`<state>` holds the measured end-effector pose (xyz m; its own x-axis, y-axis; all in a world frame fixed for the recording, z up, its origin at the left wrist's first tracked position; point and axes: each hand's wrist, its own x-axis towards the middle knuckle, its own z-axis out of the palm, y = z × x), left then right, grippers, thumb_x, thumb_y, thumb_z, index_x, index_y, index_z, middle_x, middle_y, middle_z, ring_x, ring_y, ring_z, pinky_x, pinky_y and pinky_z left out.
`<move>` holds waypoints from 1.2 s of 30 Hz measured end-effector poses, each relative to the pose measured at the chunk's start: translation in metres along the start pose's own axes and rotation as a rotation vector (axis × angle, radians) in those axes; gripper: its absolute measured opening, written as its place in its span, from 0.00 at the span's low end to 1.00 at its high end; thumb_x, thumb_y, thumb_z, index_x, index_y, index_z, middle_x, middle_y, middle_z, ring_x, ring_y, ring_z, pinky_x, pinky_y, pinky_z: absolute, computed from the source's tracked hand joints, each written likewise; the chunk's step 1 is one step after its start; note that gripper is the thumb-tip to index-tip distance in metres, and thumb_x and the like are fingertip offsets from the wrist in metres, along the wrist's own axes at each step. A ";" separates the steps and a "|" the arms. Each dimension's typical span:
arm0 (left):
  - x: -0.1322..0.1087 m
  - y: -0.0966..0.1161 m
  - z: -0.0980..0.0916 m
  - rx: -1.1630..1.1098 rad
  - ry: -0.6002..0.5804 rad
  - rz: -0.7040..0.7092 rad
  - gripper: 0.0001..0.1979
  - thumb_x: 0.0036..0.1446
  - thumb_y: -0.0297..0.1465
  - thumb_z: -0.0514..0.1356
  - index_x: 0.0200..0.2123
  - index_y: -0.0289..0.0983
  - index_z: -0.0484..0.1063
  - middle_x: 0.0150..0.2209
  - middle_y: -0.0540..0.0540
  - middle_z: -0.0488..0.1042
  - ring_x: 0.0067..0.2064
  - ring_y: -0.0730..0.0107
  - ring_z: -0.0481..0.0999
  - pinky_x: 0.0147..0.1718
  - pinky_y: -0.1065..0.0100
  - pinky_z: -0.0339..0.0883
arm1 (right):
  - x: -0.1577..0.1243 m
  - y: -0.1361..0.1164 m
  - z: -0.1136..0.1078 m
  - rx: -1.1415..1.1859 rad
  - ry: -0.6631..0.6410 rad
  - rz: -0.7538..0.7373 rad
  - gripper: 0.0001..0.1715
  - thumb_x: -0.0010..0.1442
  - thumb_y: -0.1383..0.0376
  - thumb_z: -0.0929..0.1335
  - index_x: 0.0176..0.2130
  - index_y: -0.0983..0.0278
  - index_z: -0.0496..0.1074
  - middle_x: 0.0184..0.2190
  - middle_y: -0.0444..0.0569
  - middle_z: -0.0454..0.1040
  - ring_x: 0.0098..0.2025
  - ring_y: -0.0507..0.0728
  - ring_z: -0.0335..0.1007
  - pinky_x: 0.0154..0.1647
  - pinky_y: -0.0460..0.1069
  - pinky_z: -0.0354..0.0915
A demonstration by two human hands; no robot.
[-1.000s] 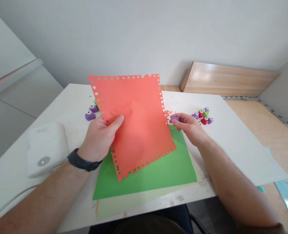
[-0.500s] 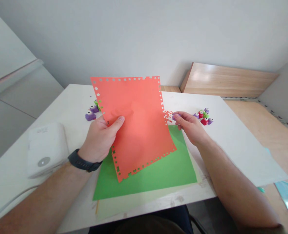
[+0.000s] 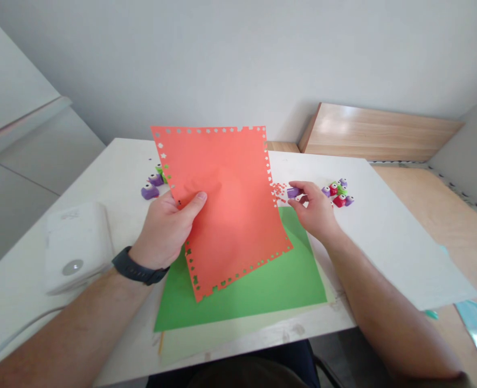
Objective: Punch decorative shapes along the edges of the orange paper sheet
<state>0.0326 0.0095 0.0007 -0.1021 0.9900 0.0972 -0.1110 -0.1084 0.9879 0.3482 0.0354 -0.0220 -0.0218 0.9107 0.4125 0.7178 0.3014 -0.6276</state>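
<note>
Right hand [image 3: 313, 207] pinching a purple craft punch [image 3: 293, 192] between thumb and fingertips, and we've got it just right of the star-notched edge of the orange paper sheet [image 3: 226, 183], close but not touching. Left hand [image 3: 161, 229] grips that sheet, thumb pressed on its face, holding it tilted up. Right of the sheet, red paper flecks [image 3: 279, 191] scatter, more punches [image 3: 338, 193] cluster farther out, and beneath it lies a green paper sheet [image 3: 262, 285].

Head-worn view, facing forward and down
</note>
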 end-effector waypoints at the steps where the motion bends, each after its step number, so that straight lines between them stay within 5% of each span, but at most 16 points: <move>1: 0.000 0.000 0.000 0.006 -0.002 -0.004 0.23 0.61 0.38 0.70 0.59 0.43 0.79 0.62 0.47 0.79 0.64 0.49 0.77 0.68 0.46 0.68 | 0.000 -0.001 0.000 -0.029 0.005 0.000 0.24 0.60 0.67 0.72 0.56 0.61 0.77 0.49 0.53 0.80 0.39 0.58 0.75 0.42 0.55 0.73; 10: 0.001 -0.003 -0.001 -0.005 -0.020 0.017 0.26 0.63 0.38 0.69 0.61 0.35 0.76 0.63 0.40 0.77 0.64 0.48 0.77 0.67 0.48 0.68 | 0.001 0.001 0.001 -0.069 0.010 0.069 0.24 0.61 0.64 0.73 0.57 0.61 0.77 0.46 0.52 0.84 0.36 0.58 0.77 0.44 0.56 0.73; 20: 0.001 -0.001 0.000 0.007 -0.013 0.008 0.22 0.62 0.38 0.69 0.58 0.39 0.79 0.63 0.44 0.78 0.65 0.51 0.75 0.69 0.49 0.66 | 0.002 0.002 0.000 0.001 -0.021 0.118 0.23 0.60 0.65 0.73 0.56 0.60 0.75 0.45 0.51 0.84 0.41 0.60 0.82 0.47 0.58 0.75; 31: -0.002 0.004 0.002 0.043 -0.003 -0.004 0.21 0.61 0.39 0.68 0.58 0.45 0.79 0.61 0.48 0.79 0.64 0.50 0.77 0.67 0.48 0.69 | 0.003 0.002 -0.001 0.103 0.091 0.067 0.23 0.62 0.62 0.72 0.56 0.61 0.72 0.48 0.54 0.81 0.39 0.58 0.80 0.47 0.58 0.76; 36: -0.001 0.001 0.000 0.023 -0.018 -0.010 0.21 0.62 0.40 0.69 0.57 0.42 0.79 0.62 0.45 0.79 0.63 0.50 0.77 0.67 0.49 0.68 | 0.008 0.008 -0.022 0.027 0.199 0.077 0.26 0.62 0.59 0.72 0.58 0.62 0.71 0.49 0.55 0.80 0.40 0.59 0.79 0.47 0.58 0.76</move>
<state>0.0321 0.0086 0.0016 -0.0834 0.9925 0.0889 -0.0890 -0.0962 0.9914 0.3695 0.0388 -0.0093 0.1721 0.8586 0.4830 0.6934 0.2426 -0.6785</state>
